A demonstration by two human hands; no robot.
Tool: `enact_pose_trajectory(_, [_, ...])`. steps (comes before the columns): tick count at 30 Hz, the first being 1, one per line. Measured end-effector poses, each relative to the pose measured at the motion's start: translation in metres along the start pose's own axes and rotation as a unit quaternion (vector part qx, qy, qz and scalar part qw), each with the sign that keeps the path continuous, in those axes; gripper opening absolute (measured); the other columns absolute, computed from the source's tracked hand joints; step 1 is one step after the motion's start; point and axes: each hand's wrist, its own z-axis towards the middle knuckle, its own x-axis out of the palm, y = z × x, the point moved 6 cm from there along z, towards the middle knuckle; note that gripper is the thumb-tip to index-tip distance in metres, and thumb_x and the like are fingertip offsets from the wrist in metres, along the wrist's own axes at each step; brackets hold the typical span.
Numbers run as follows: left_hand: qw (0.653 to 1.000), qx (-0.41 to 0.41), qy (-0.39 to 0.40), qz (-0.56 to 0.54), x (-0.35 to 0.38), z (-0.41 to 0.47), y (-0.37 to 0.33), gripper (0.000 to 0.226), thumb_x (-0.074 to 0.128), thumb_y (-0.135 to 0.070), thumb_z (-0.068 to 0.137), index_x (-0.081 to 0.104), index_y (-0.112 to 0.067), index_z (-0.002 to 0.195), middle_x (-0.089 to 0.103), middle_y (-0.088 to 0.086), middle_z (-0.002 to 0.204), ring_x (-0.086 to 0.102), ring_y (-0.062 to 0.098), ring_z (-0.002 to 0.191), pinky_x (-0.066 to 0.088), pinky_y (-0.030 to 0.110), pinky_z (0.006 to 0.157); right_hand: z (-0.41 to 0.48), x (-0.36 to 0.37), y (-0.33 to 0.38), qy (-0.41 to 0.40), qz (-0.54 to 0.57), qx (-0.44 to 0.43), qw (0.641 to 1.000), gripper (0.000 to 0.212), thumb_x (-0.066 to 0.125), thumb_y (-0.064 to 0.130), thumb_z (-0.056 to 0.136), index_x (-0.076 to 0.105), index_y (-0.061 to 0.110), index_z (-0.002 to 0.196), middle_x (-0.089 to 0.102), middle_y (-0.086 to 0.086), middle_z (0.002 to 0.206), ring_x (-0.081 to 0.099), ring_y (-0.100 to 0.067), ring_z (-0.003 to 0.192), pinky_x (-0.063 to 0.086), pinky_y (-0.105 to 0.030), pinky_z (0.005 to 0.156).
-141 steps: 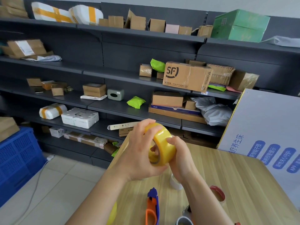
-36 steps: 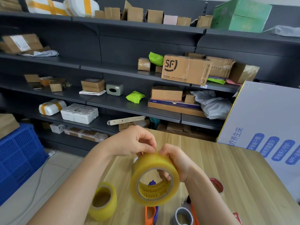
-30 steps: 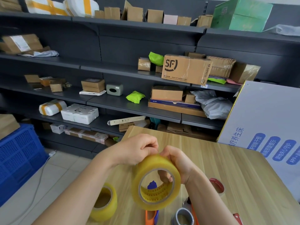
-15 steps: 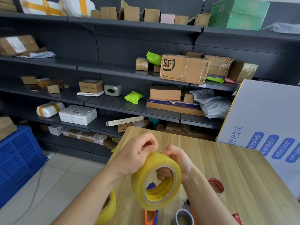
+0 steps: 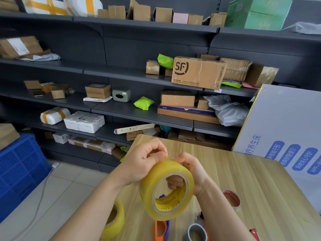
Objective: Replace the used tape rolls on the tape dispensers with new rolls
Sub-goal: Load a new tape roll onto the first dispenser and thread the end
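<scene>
I hold a full roll of yellowish clear tape (image 5: 152,185) upright above the wooden table (image 5: 260,180), its core facing me. My right hand (image 5: 189,173) grips it from behind, fingers through the core. My left hand (image 5: 144,160) pinches at the roll's top edge with thumb and fingertips. Below the roll an orange and blue tape dispenser (image 5: 162,228) lies on the table, partly hidden. A second yellow tape roll (image 5: 114,218) stands under my left forearm.
A grey-cored roll (image 5: 196,232) and a red-rimmed used roll (image 5: 231,200) lie near the table's front. A large white printed box (image 5: 284,129) stands at the table's right. Dark shelves of parcels (image 5: 198,72) face me; a blue crate (image 5: 19,169) sits on the floor at left.
The roll stays in both hands; over the last second it has tilted slightly and my left fingertips keep picking at its top edge. The view has shifted a little.
</scene>
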Motion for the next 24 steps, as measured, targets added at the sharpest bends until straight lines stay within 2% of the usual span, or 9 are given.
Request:
enact_pose_trajectory(3, [0.993,-0.006,-0.037,-0.108,0.001,-0.003,0.004,0.014,0.053,-0.022,0.091,0.059,-0.022,0.078,0.053,-0.007,0.076,0.047,0.006,0.068,0.041,0.018,0.063,-0.002,0.003,0.006,-0.009,-0.033,-0.009,0.999,0.041,0.073,0.044,0.07,0.054,0.015,0.048,0.043,0.002,0.038,0.037,-0.01,0.035,0.028,-0.028,0.048])
enact_pose_trajectory(6, [0.974,-0.018,-0.069,-0.217,-0.002,-0.005,0.011,0.017,0.058,-0.027,0.089,0.058,-0.012,0.08,0.052,0.001,0.074,0.047,0.01,0.065,0.041,0.02,0.059,-0.003,0.005,0.009,-0.027,-0.044,-0.009,0.999,0.041,0.069,0.047,0.074,0.055,0.016,0.049,0.043,0.002,0.038,0.036,-0.01,0.035,0.027,-0.027,0.049])
enact_pose_trajectory(10, [0.955,-0.019,-0.098,-0.279,-0.007,-0.008,0.019,0.022,0.068,-0.036,0.078,0.06,-0.015,0.076,0.053,0.001,0.076,0.048,0.012,0.064,0.043,0.02,0.057,-0.005,0.004,0.014,-0.063,-0.057,-0.037,0.996,0.039,0.066,0.045,0.076,0.055,0.016,0.052,0.044,0.002,0.039,0.036,-0.01,0.036,0.025,-0.029,0.05])
enact_pose_trajectory(12, [0.941,-0.026,-0.124,-0.313,-0.011,-0.01,0.025,0.029,0.077,-0.041,0.072,0.062,-0.017,0.076,0.053,-0.002,0.076,0.048,0.01,0.064,0.044,0.02,0.059,-0.007,0.001,0.017,-0.093,-0.079,-0.066,0.99,0.037,0.067,0.041,0.08,0.056,0.017,0.054,0.047,0.002,0.042,0.04,-0.01,0.037,0.032,-0.026,0.049])
enact_pose_trajectory(16, [0.945,-0.063,-0.17,-0.273,-0.017,-0.014,0.04,0.013,0.066,-0.035,0.081,0.065,-0.023,0.075,0.055,-0.001,0.071,0.048,0.011,0.067,0.039,0.027,0.068,-0.015,-0.008,0.023,-0.176,-0.185,-0.122,0.959,0.033,0.072,0.04,0.082,0.061,0.019,0.058,0.058,0.002,0.055,0.055,-0.011,0.05,0.046,-0.023,0.054])
enact_pose_trajectory(18, [0.951,-0.077,-0.155,-0.257,-0.015,-0.014,0.039,0.027,0.062,-0.044,0.084,0.061,-0.018,0.077,0.054,0.002,0.069,0.046,0.014,0.066,0.037,0.027,0.064,-0.015,-0.009,0.022,-0.198,-0.243,-0.138,0.939,0.033,0.072,0.047,0.077,0.065,0.018,0.064,0.061,0.0,0.066,0.057,-0.015,0.062,0.046,-0.028,0.062])
enact_pose_trajectory(20, [0.962,-0.097,-0.161,-0.199,-0.014,-0.013,0.04,0.031,0.064,-0.045,0.084,0.059,-0.014,0.078,0.054,0.0,0.067,0.047,0.011,0.063,0.038,0.021,0.058,-0.016,-0.011,0.018,-0.215,-0.275,-0.148,0.925,0.048,0.07,0.055,0.072,0.067,0.007,0.076,0.061,-0.006,0.073,0.055,-0.018,0.069,0.043,-0.032,0.065])
enact_pose_trajectory(22, [0.965,-0.12,-0.193,-0.127,-0.014,-0.01,0.042,0.01,0.07,-0.02,0.085,0.062,-0.015,0.088,0.056,-0.003,0.066,0.051,0.006,0.062,0.041,0.017,0.057,-0.018,-0.013,0.015,-0.227,-0.282,-0.157,0.919,0.051,0.07,0.054,0.075,0.068,0.004,0.084,0.061,-0.008,0.074,0.054,-0.019,0.069,0.042,-0.031,0.063])
enact_pose_trajectory(24, [0.964,-0.138,-0.21,-0.09,-0.012,-0.011,0.051,0.03,0.067,-0.004,0.085,0.062,-0.025,0.106,0.061,-0.001,0.071,0.056,0.006,0.066,0.043,0.019,0.062,-0.019,-0.015,0.011,-0.232,-0.305,-0.152,0.911,0.037,0.07,0.045,0.083,0.071,0.008,0.088,0.063,-0.009,0.073,0.055,-0.017,0.067,0.044,-0.032,0.061])
